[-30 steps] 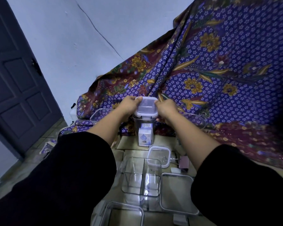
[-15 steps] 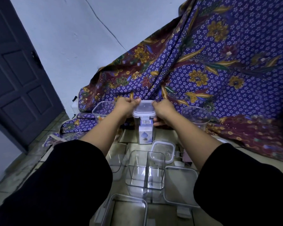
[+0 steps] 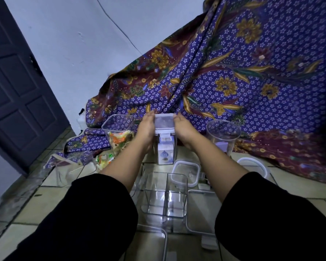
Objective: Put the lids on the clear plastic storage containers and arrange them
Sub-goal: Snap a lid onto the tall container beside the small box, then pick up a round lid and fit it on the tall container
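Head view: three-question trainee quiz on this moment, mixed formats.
1. True or false: both hands, left hand and right hand, are on the lid of the tall container.
2. The open square container left of it holds: A nothing, B colourful contents, C water?
3. What lies on the tiled floor beside the round container, to its right?

Key: 1 true; 2 B; 3 the round lid.
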